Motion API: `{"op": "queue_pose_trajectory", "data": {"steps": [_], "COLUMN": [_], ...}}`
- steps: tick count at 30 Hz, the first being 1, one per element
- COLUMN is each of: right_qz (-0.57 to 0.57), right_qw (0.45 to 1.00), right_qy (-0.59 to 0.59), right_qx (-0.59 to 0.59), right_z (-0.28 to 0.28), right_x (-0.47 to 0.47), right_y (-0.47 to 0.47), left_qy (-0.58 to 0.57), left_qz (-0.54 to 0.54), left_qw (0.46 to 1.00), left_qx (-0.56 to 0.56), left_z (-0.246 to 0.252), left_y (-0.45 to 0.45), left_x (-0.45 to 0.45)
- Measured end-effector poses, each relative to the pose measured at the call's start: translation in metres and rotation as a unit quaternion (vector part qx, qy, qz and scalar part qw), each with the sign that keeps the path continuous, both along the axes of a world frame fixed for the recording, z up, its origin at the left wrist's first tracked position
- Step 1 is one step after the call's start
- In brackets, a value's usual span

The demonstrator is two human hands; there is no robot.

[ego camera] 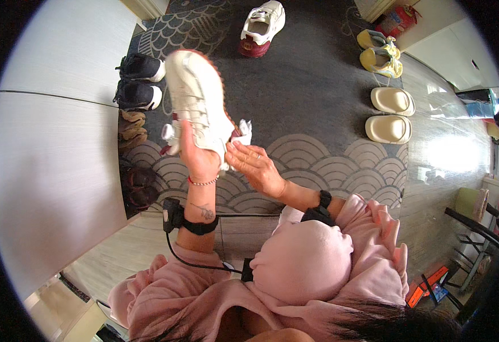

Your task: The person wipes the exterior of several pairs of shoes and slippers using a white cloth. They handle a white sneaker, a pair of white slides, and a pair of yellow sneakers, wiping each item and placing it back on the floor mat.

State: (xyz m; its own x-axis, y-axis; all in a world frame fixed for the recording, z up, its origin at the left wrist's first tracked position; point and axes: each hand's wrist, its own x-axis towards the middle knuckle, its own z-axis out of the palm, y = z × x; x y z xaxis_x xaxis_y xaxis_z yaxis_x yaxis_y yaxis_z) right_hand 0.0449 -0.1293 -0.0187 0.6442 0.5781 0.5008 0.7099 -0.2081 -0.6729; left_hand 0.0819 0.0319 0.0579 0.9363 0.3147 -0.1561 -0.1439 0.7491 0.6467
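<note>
A white sneaker [196, 98] with a reddish sole edge is held up over the patterned floor mat [292, 111], its toe pointing away from me. My left hand [198, 156] grips it near the ankle opening, thumb along the laced side. My right hand [255, 166] presses its fingers against the heel side, where a crumpled white wipe or tissue [244, 133] sticks out beyond the fingertips. Whether those fingers grip the wipe is hard to see. Beyond them, a similar white sneaker with a dark red heel [260, 32] stands on the mat.
Black shoes [140, 81], brown shoes [133, 128] and dark footwear [140, 186] line the mat's left edge beside a white cabinet [57, 128]. Yellow shoes [379, 55] and cream slippers [390, 115] stand at the right. A red fire extinguisher [399, 21] is at upper right.
</note>
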Motion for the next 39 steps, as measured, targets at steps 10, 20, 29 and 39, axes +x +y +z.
{"op": "queue_pose_trajectory", "data": {"steps": [10,20,29,39], "right_qz": [-0.008,-0.165,-0.013,-0.059], "right_qw": [0.692,0.929,0.991,0.992], "right_qy": [0.576,0.242,-0.123,-0.089], "right_qx": [0.435,0.226,0.047,0.065], "right_z": [0.020,0.045,0.079,0.049], "right_x": [0.014,0.050,0.032,0.054], "right_y": [-0.009,-0.006,-0.007,-0.007], "left_qy": [0.010,0.164,-0.021,-0.062], "left_qz": [0.105,-0.096,-0.254,-0.188], "left_qw": [0.988,0.980,0.933,0.880], "left_qx": [-0.116,0.058,-0.255,-0.432], "left_z": [0.020,-0.032,-0.012,-0.014], "left_y": [0.030,-0.038,-0.036,-0.029], "left_x": [0.015,-0.019,-0.031,-0.027]}}
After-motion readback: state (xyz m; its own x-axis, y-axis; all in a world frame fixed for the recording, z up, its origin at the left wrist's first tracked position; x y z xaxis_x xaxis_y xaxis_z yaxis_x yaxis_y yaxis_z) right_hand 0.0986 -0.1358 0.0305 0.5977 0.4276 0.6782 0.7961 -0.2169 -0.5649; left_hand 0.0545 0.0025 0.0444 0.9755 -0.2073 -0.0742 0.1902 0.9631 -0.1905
